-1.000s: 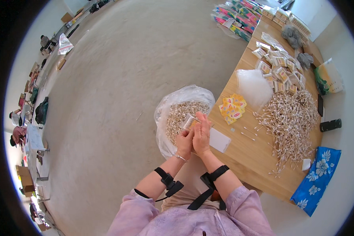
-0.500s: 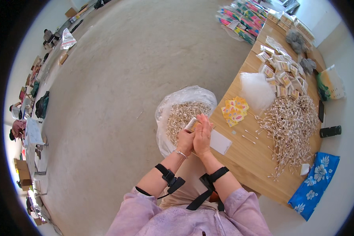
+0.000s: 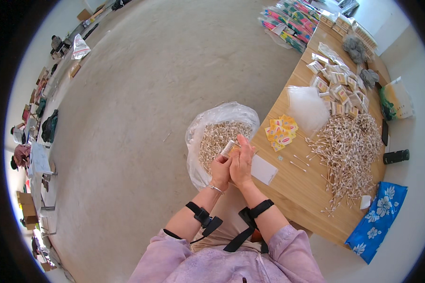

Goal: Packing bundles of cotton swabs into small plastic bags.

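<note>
Above a plastic-lined bag of loose cotton swabs, my left hand is closed round a small pack of cotton swabs. White tips line up along the pack's upper left side, and a bit of yellow shows beside them. Against the pack's right side rests my right hand, its fingers stretched out and pointing away from me. Part of the pack is hidden between both hands. Just right of my right hand, a white card-like piece lies at the table's edge.
On the wooden table are yellow printed cards, clear plastic bags, a large heap of cotton swabs and several finished-looking packs. A blue flowered cloth hangs over the right edge. Colourful bundles stand beyond the table.
My right hand's fingers have tilted and spread slightly off the pack, showing more of it. My left hand has shifted slightly left and toward me with the pack.
</note>
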A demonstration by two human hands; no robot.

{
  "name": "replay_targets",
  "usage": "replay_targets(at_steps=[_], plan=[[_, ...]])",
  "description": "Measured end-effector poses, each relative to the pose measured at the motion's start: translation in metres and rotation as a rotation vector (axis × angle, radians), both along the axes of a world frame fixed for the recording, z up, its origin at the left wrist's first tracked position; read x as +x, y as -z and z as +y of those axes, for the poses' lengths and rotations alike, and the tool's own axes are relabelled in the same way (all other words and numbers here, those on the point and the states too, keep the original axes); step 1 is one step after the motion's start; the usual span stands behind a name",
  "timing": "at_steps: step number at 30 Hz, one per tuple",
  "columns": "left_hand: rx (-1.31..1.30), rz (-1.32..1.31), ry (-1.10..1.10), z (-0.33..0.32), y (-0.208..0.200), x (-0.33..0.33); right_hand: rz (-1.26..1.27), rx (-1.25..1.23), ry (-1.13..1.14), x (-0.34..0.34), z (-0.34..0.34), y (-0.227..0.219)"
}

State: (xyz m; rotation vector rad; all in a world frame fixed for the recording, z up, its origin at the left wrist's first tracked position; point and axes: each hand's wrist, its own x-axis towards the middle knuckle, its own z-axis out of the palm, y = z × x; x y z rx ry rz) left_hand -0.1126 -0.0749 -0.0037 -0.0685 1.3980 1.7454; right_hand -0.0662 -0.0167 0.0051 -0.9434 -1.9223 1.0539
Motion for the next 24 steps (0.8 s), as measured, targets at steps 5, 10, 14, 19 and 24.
replay_targets(at_steps=[5, 10, 14, 19, 24], plan=[[-0.184, 0.143, 0.172, -0.004, 0.012, -0.016, -0.091, -0.024, -0.015, -0.002, -0.002, -0.004], [-0.042, 0.095, 0.379, -0.003, -0.004, -0.066, -0.114, 0.028, 0.032, -0.006, -0.005, -0.002], [-0.013, 0.05, 0.406, 0.013, -0.009, -0.079, -0.148, -0.001, 0.016, -0.005, -0.005, -0.003], [-0.019, 0.053, 0.399, 0.023, -0.007, -0.068, -0.153, 0.041, 0.036, -0.007, -0.005, 0.004], [-0.021, 0.006, 0.485, 0.025, -0.012, -0.064, -0.167, 0.087, 0.051, -0.01, -0.009, 0.004]])
